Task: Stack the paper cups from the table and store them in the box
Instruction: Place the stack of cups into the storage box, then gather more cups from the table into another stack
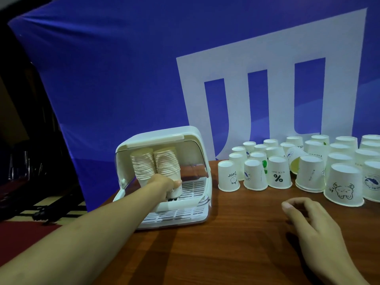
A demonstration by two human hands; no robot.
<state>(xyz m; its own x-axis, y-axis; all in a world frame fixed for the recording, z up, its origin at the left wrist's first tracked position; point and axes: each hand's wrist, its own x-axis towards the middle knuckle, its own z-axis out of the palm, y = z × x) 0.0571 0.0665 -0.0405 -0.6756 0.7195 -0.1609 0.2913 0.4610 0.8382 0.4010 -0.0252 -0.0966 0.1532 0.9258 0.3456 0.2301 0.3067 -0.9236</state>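
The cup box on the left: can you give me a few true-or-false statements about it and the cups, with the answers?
1. The box has its lid raised. True.
2. The left hand reaches into the box and holds a stack of cups. True.
3. The right hand grips a cup. False: it holds nothing and hovers above the table, fingers loosely curled.
4. All loose cups on the table stand mouth up. False: most stand mouth down, and one lies tipped over.
5. A second stack stands in the box. True.
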